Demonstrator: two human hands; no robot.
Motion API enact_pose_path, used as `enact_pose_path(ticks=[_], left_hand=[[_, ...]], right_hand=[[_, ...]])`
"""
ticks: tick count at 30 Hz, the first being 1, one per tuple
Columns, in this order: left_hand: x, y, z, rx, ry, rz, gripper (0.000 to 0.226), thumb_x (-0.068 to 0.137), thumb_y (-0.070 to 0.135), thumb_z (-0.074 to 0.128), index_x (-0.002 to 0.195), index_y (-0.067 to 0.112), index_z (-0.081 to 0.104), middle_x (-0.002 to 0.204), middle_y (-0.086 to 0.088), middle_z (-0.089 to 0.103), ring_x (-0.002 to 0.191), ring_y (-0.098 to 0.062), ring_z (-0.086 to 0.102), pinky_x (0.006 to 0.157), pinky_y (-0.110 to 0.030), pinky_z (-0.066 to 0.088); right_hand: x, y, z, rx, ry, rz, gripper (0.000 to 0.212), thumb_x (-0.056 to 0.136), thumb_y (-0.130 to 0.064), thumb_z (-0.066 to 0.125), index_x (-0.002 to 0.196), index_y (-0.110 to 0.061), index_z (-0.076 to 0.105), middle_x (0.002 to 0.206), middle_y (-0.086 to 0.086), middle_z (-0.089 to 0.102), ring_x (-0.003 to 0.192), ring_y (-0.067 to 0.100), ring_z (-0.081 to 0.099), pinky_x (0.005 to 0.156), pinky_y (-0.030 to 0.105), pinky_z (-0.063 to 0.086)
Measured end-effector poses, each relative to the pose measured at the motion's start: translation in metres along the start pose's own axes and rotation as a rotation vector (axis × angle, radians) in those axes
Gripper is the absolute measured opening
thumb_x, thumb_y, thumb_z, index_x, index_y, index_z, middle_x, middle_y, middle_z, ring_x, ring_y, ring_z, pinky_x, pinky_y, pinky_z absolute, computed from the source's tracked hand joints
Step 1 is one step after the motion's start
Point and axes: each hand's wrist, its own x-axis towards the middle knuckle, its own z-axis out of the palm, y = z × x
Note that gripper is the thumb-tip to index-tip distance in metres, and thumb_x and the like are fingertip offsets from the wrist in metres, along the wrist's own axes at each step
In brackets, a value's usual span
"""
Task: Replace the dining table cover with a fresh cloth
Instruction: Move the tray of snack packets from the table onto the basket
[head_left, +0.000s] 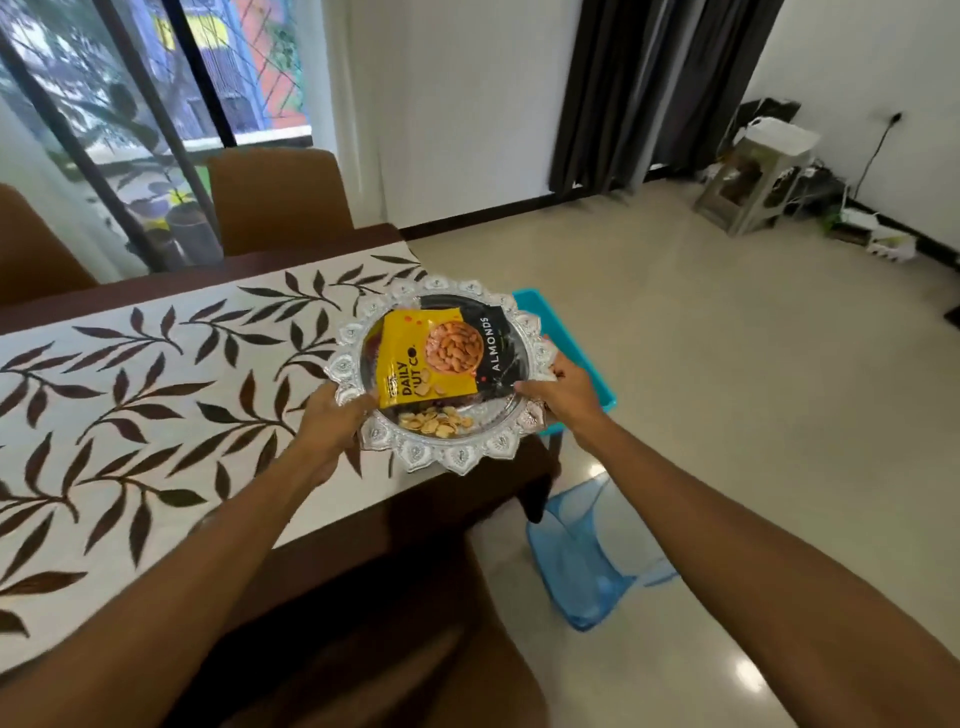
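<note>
Shiny embossed metal tray; matt cloth cover.

Both hands grip a silver plate with a scalloped rim at the end of the desk. The left hand clasps the plate's left rim, the right hand its right rim, fingers curled over the edge. In the plate lies a yellow and black almond packet, with loose nuts just beside it. A white cloth with dark leaf print covers the desk. Brown chairs stand at the far side. Past the plate, a turquoise stool shows; a blue bag lies on the floor.
</note>
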Motion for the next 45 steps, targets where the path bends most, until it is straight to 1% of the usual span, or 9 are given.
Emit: enact_pose_path(ticks=[4,9,16,17,22,31,35,38,45], left_hand=[[-0.027,-0.01,0.081,-0.021,-0.101,-0.026,0.023,0.095,0.01,0.064,0.117,0.014,0.058,0.081,-0.006,0.066,0.05,-0.003,0.063,0.042,-0.02,0.047],[-0.046,-0.023,0.161,-0.014,-0.216,-0.028,0.029,0.094,0.008,0.065,0.122,0.014,0.062,0.1,-0.001,0.076,0.086,-0.017,0.075,0.061,-0.025,0.057],[-0.043,-0.025,0.208,-0.021,-0.296,-0.025,0.039,0.093,0.005,0.066,0.131,0.009,0.057,0.116,-0.009,0.073,0.1,-0.025,0.073,0.074,-0.033,0.06],[-0.022,-0.042,0.284,-0.017,-0.398,-0.098,0.039,0.092,0.005,0.066,0.13,0.009,0.058,0.116,-0.01,0.073,0.102,-0.028,0.072,0.078,-0.039,0.06],[-0.024,-0.05,0.307,0.015,-0.438,-0.089,0.036,0.093,0.006,0.066,0.127,0.013,0.061,0.114,-0.007,0.073,0.099,-0.024,0.073,0.078,-0.037,0.06],[-0.009,-0.051,0.406,0.061,-0.493,-0.125,0.037,0.092,0.0,0.065,0.126,0.014,0.06,0.111,-0.004,0.075,0.095,-0.021,0.074,0.073,-0.034,0.06],[-0.004,-0.055,0.458,0.161,-0.439,-0.163,0.033,0.086,-0.009,0.068,0.117,0.001,0.062,0.101,-0.01,0.074,0.074,-0.011,0.074,0.059,-0.023,0.056],[-0.001,-0.061,0.499,0.221,-0.354,-0.237,0.04,0.076,-0.013,0.075,0.109,0.004,0.06,0.089,-0.008,0.07,0.062,-0.006,0.069,0.051,-0.022,0.054],[0.005,-0.077,0.593,0.292,-0.175,-0.388,0.066,0.07,-0.011,0.082,0.116,0.016,0.044,0.08,-0.009,0.058,0.069,-0.018,0.06,0.047,-0.024,0.054]], right_hand=[[-0.008,0.045,-0.085,0.093,0.015,0.129,0.026,0.076,-0.008,0.086,0.091,-0.019,0.067,0.091,0.002,0.07,0.083,0.017,0.067,0.07,0.029,0.054],[-0.025,0.096,-0.163,0.162,0.092,0.252,0.055,0.059,-0.024,0.093,0.097,0.005,0.065,0.081,0.009,0.068,0.071,0.023,0.063,0.064,0.035,0.049],[-0.037,0.116,-0.204,0.172,0.135,0.288,0.026,0.078,-0.008,0.083,0.095,-0.004,0.064,0.075,0.001,0.062,0.061,0.012,0.056,0.05,0.021,0.044],[-0.029,0.147,-0.261,0.188,0.265,0.372,0.029,0.077,-0.008,0.083,0.098,-0.001,0.065,0.077,0.003,0.063,0.062,0.013,0.057,0.05,0.02,0.045],[-0.049,0.164,-0.277,0.207,0.328,0.405,0.041,0.07,-0.013,0.086,0.104,-0.002,0.065,0.088,0.01,0.068,0.077,0.023,0.064,0.067,0.037,0.05],[-0.008,0.206,-0.356,0.163,0.338,0.446,0.033,0.077,-0.006,0.084,0.101,-0.016,0.063,0.094,0.002,0.072,0.08,0.018,0.067,0.066,0.03,0.052],[0.033,0.234,-0.401,0.159,0.287,0.425,0.06,0.058,-0.01,0.088,0.108,-0.014,0.055,0.106,0.008,0.07,0.092,0.022,0.068,0.079,0.04,0.058],[0.071,0.252,-0.442,0.129,0.197,0.414,0.065,0.065,-0.003,0.087,0.116,-0.013,0.049,0.106,0.005,0.065,0.09,0.016,0.064,0.076,0.032,0.056],[0.162,0.278,-0.526,-0.028,-0.011,0.429,0.083,0.056,-0.015,0.085,0.128,-0.015,0.045,0.118,0.007,0.062,0.109,0.026,0.064,0.088,0.042,0.057]])
